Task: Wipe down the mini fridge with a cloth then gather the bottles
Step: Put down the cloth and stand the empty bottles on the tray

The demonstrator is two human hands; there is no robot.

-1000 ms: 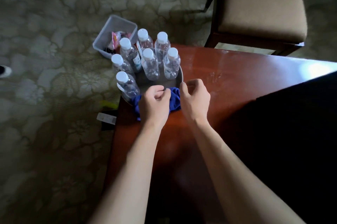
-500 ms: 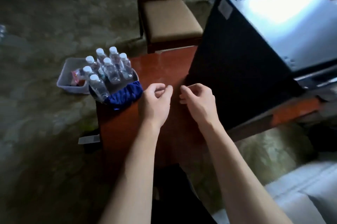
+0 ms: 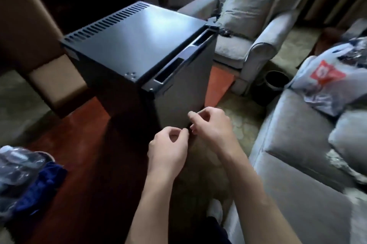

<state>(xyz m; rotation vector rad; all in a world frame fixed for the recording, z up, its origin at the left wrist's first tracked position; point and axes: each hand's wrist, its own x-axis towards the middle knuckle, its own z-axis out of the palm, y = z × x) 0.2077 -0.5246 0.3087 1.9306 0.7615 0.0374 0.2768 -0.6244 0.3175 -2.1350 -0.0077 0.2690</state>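
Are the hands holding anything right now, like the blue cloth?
No. The left hand and right hand are loosely curled and empty in front of the mini fridge. The blue cloth lies on the table, untouched.

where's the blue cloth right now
In the head view the blue cloth lies at the far lower left, on the wooden table beside the blurred bottles, well left of both hands and the mini fridge.
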